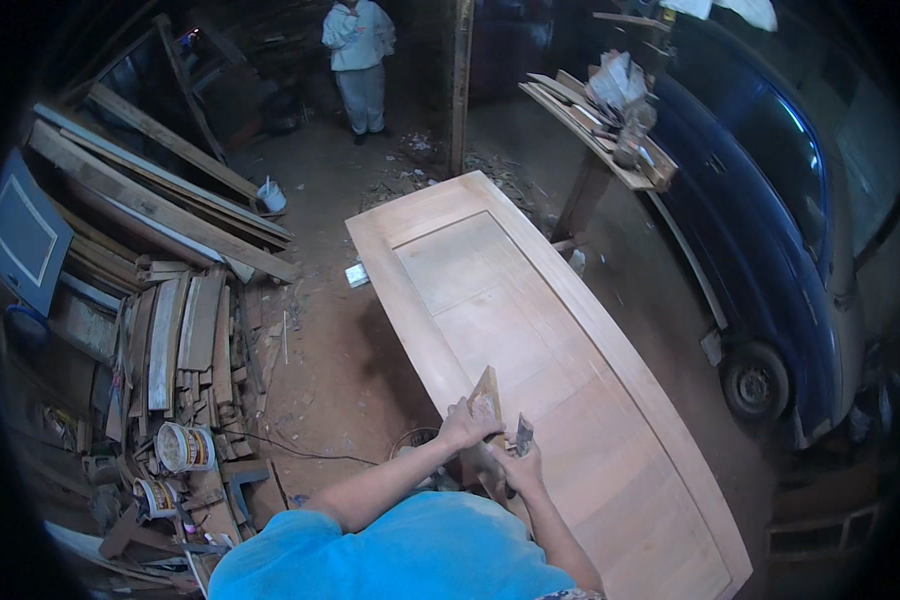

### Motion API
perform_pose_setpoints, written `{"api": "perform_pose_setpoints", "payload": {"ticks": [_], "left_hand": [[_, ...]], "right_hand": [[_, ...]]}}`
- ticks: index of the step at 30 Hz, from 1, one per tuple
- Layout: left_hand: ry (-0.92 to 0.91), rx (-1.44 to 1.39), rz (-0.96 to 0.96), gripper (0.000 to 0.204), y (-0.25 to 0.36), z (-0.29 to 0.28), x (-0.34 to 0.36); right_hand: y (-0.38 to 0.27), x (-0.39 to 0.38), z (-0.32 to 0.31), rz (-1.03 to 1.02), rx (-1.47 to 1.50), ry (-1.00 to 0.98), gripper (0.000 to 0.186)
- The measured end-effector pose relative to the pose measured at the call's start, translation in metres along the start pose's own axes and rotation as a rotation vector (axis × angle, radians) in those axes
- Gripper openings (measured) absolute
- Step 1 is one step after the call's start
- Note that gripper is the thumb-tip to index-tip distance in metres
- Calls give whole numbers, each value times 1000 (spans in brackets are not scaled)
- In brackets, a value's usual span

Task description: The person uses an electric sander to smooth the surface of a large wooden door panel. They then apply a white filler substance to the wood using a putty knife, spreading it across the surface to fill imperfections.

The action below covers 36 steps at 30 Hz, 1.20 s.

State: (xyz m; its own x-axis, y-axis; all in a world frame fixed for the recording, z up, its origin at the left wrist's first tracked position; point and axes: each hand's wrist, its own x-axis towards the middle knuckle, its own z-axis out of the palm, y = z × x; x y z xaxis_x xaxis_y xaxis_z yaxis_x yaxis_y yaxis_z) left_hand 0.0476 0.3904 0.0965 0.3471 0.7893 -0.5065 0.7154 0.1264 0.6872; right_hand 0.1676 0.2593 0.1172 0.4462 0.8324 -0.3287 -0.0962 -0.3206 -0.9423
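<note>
A pale wooden door panel [560, 290] with raised borders and recessed fields lies flat in front of me, running away from my body. Over its near left edge, my left hand [467, 424] is closed round a small pointed piece of wood [486, 388], which has a greyish patch on its face. Close beside it, my right hand [522, 468] grips a putty knife [523, 434], its flat blade pointing up and away from me. The blade is near the wood piece; whether they touch I cannot tell. The knife's handle is mostly hidden in my fingers.
Stacked boards [185, 330] and long planks [160, 185] fill the left side, with white buckets [185, 447] nearby. A post-mounted shelf [610, 140] holds clutter at the right, before a dark blue vehicle [740, 200]. A person [360, 60] stands at the back.
</note>
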Motion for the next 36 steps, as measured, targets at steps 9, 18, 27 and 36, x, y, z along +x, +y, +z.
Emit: {"api": "perform_pose_setpoints", "payload": {"ticks": [9, 18, 27, 36], "left_hand": [[-229, -948, -124, 57, -43, -92, 13], [-487, -1427, -5, 59, -58, -119, 27], [-273, -1489, 60, 56, -51, -144, 36], [-214, -1396, 93, 55, -46, -163, 32]], "right_hand": [[-36, 33, 27, 159, 152, -195, 26], [-77, 50, 58, 224, 74, -250, 28], [-72, 49, 23, 264, 109, -140, 20], [-70, 46, 40, 292, 150, -247, 15]]}}
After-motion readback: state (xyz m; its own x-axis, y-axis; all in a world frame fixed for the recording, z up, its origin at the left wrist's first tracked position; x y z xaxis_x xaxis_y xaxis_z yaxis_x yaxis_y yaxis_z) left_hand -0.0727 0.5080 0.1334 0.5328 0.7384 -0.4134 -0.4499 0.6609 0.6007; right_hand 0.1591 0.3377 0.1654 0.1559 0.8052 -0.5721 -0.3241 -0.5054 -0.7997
